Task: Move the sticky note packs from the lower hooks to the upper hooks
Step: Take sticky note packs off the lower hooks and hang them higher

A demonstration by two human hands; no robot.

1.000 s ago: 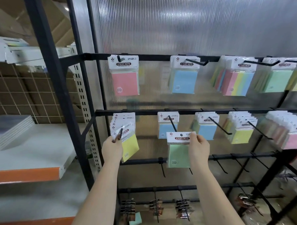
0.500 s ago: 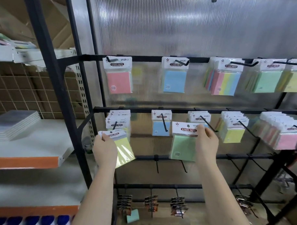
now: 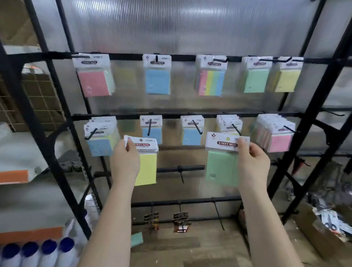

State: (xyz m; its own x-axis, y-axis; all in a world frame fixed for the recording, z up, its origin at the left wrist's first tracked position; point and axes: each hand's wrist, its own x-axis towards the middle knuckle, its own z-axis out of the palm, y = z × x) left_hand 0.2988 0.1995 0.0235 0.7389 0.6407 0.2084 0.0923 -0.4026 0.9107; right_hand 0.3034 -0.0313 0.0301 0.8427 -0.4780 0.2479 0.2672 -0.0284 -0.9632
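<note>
My left hand (image 3: 124, 161) pinches the white header of a yellow sticky note pack (image 3: 147, 166), held free in front of the rack below the second rail. My right hand (image 3: 253, 159) pinches the header of a green sticky note pack (image 3: 221, 168), also off any hook. The lower rail (image 3: 171, 115) carries several hooks with blue, yellow and pink packs, such as the left stack (image 3: 100, 137). The upper rail (image 3: 185, 58) holds a pink pack (image 3: 93, 78), a blue pack (image 3: 157, 77), a striped stack (image 3: 211, 78), and green and yellow stacks to the right.
Black rack uprights (image 3: 319, 110) frame the hooks. Two lower rails (image 3: 180, 169) have bare hooks and small dark packets (image 3: 180, 221). A white and orange shelf (image 3: 14, 167) stands left, blue-capped bottles (image 3: 47, 252) below it, a cardboard box (image 3: 327, 234) at right.
The yellow pack came off the left lower hook and moved right in my left hand. My right hand carried the green pack to the right. The camera view shifted right and down.
</note>
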